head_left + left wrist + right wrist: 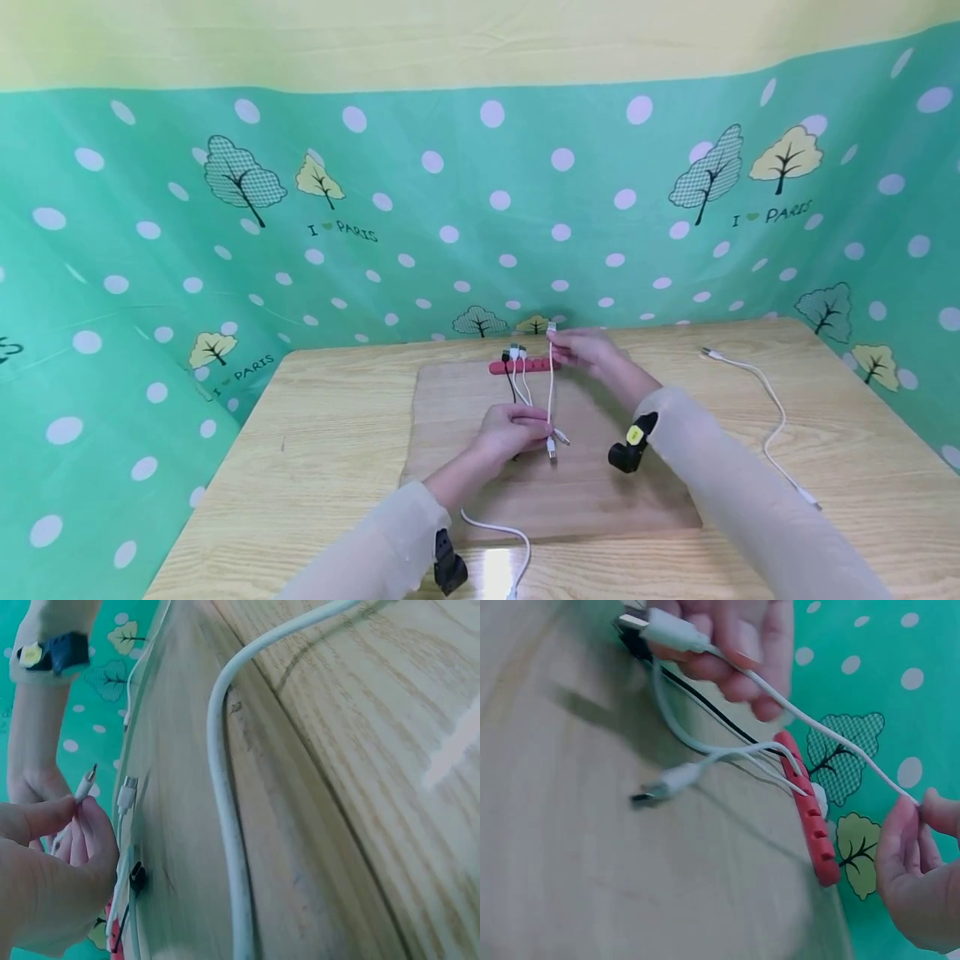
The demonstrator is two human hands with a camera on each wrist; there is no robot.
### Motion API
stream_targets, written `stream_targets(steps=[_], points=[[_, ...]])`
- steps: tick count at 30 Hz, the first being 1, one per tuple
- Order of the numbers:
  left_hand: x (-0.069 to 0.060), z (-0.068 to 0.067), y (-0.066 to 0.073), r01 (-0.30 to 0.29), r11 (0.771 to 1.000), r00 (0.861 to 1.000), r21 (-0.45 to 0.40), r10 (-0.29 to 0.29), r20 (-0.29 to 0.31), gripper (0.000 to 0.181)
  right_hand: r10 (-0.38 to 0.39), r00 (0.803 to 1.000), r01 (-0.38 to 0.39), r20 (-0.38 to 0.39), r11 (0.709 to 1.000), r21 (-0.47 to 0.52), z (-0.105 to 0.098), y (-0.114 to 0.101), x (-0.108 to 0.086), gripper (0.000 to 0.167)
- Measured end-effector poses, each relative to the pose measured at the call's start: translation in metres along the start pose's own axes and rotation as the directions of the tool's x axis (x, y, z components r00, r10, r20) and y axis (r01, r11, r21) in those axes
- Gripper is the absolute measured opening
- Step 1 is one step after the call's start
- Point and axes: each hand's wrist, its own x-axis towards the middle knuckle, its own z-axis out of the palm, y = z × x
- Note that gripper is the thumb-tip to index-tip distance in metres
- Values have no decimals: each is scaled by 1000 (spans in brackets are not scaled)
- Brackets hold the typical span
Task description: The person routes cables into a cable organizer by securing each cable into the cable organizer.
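A thin white USB cable [832, 739] is stretched between my two hands above a brown board. My left hand [513, 435] pinches it near its lower connector [552, 450], which sticks out past the fingers. My right hand [588, 347] pinches the upper end, just below the other plug [551, 327]. Near the right hand lies a red cable holder [815, 825] with slots along it. White cables [739, 750] and a black cable [705, 703] sit in some of its slots. One white connector [671, 784] hangs beside the left hand.
The brown board [600, 492] lies on a wooden table [337, 467]. A loose white cable [776, 408] lies at the right, another white cable [495, 527] crosses the board's front edge. A green dotted curtain [480, 242] stands behind the table.
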Motion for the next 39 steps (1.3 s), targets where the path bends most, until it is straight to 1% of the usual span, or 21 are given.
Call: stream_targets(steps=[3, 7, 11, 14, 17, 22, 25, 26, 29, 32, 36, 39], points=[[-1, 2, 1, -8, 1000, 1000, 16, 8, -18, 23, 17, 1000, -18, -4, 1000, -17, -1, -2, 7, 44], [-2, 5, 0, -8, 1000, 999, 29, 9, -54, 21, 29, 1000, -29, -7, 999, -40, -4, -2, 15, 47], [1, 8, 0, -4, 1000, 997, 25, 6, -81, 21, 21, 1000, -22, -8, 998, -66, -6, -2, 20, 51], [6, 12, 2, -1, 1000, 996, 19, 3, -92, 22, 9, 1000, -9, 2, 997, -78, -8, -2, 23, 51], [12, 20, 6, -1, 1000, 995, 28, 4, -96, 22, -6, 1000, 7, 4, 997, -82, -11, -5, 25, 51], [25, 36, 14, -22, 995, 994, 95, 32, -104, 18, -21, 1000, 19, -22, 997, -78, -17, -8, 27, 49], [30, 42, 17, -28, 990, 993, 137, 42, -106, 15, -20, 999, 17, -39, 997, -73, -18, -7, 28, 48], [31, 43, 17, -20, 989, 993, 146, 36, -109, 15, -21, 999, 18, -39, 997, -75, -19, -7, 28, 47], [34, 44, 14, 1, 990, 993, 144, 16, -114, 15, -26, 999, 22, -48, 997, -69, -19, -7, 28, 47], [34, 40, 8, 10, 988, 993, 157, 9, -121, 16, -27, 998, 24, -49, 998, -58, -19, -7, 27, 46], [33, 32, 2, -4, 979, 991, 204, 32, -133, 15, -13, 999, 12, -38, 999, -41, -16, -5, 30, 49], [31, 26, -1, -9, 974, 990, 226, 41, -136, 15, -8, 999, 6, -35, 999, -54, -12, -3, 33, 52]])
